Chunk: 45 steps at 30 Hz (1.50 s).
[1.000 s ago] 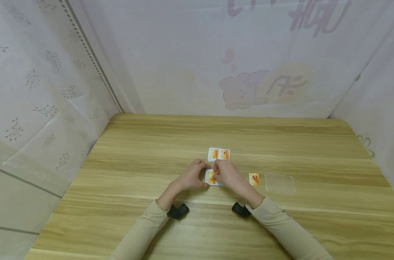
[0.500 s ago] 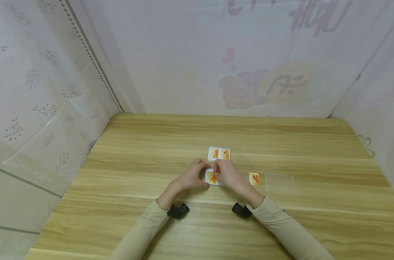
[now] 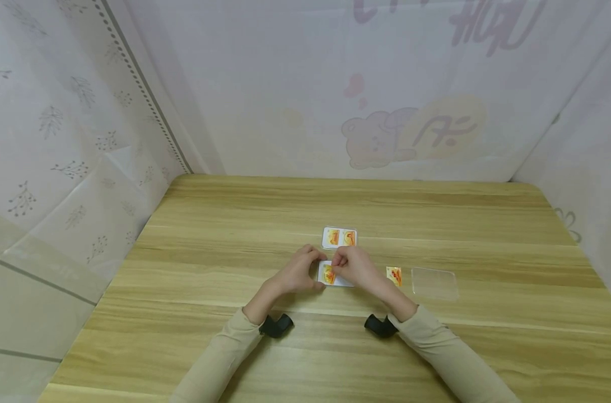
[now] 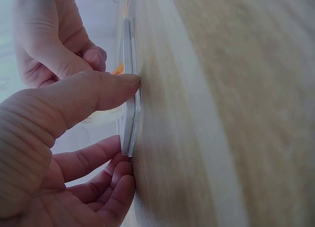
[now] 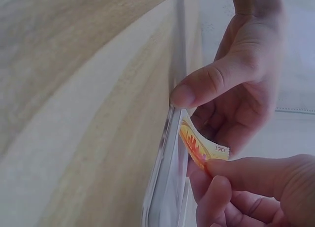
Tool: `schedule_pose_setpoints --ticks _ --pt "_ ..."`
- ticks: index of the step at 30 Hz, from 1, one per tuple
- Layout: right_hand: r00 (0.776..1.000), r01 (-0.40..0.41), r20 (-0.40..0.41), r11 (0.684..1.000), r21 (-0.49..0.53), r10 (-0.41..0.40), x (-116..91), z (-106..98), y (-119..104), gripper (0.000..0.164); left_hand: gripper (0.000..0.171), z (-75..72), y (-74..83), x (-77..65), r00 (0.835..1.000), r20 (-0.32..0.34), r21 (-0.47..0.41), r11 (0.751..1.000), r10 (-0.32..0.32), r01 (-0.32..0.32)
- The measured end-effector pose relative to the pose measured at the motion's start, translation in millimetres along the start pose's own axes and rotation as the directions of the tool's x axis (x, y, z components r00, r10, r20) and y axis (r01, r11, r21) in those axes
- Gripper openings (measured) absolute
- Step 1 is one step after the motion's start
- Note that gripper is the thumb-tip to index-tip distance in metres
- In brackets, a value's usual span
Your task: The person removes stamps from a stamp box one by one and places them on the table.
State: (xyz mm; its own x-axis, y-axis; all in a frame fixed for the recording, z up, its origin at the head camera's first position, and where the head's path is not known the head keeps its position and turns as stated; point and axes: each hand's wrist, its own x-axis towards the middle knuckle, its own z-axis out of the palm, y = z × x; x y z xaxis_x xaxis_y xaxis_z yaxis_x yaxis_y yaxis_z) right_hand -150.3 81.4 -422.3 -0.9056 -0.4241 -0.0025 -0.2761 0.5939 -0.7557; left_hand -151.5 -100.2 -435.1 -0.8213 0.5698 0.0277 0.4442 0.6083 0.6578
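A small flat clear case [image 3: 343,282] with a white card inside lies on the table in front of the person. My left hand [image 3: 299,271] holds it from the left, thumb on the near edge and fingers at the far edge. An orange and yellow postage stamp [image 5: 196,141] with perforated edges and "1.20" printed on it sits over the white card. Its outer edge is lifted and bent, pinched between the thumb and index finger of my right hand [image 3: 355,266]. The left wrist view shows the case's thin side [image 4: 129,104] under the left thumb.
Beyond the hands lies a second case [image 3: 339,237] holding two stamps. To the right are a loose orange stamp [image 3: 393,276] and a clear plastic cover [image 3: 434,284]. The wooden table [image 3: 234,212] reaches a printed curtain [image 3: 285,84] at the back.
My right hand has shifted slightly to the right, so more of the white card and stamp shows. The left hand keeps its hold on the case.
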Motion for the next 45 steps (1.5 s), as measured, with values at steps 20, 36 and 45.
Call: schedule_pose_setpoints --ticks 20,36,45 --pt "0.999 0.045 -0.026 0.997 0.068 -0.043 -11.4 -15.9 10.4 0.006 0.051 -0.5 2.8 -0.7 1.0 0.015 -0.008 1.0 -0.025 0.025" --pt "0.997 -0.029 -0.071 0.991 0.128 0.038 -17.6 -25.8 22.4 0.005 0.05 0.3 2.3 -1.0 1.0 0.008 -0.007 1.0 -0.029 0.029" --pt "0.994 -0.058 -0.089 0.992 0.11 0.068 -22.7 -34.4 31.0 0.008 0.052 1.1 2.0 -0.3 0.999 0.009 0.002 0.999 -0.032 0.032"
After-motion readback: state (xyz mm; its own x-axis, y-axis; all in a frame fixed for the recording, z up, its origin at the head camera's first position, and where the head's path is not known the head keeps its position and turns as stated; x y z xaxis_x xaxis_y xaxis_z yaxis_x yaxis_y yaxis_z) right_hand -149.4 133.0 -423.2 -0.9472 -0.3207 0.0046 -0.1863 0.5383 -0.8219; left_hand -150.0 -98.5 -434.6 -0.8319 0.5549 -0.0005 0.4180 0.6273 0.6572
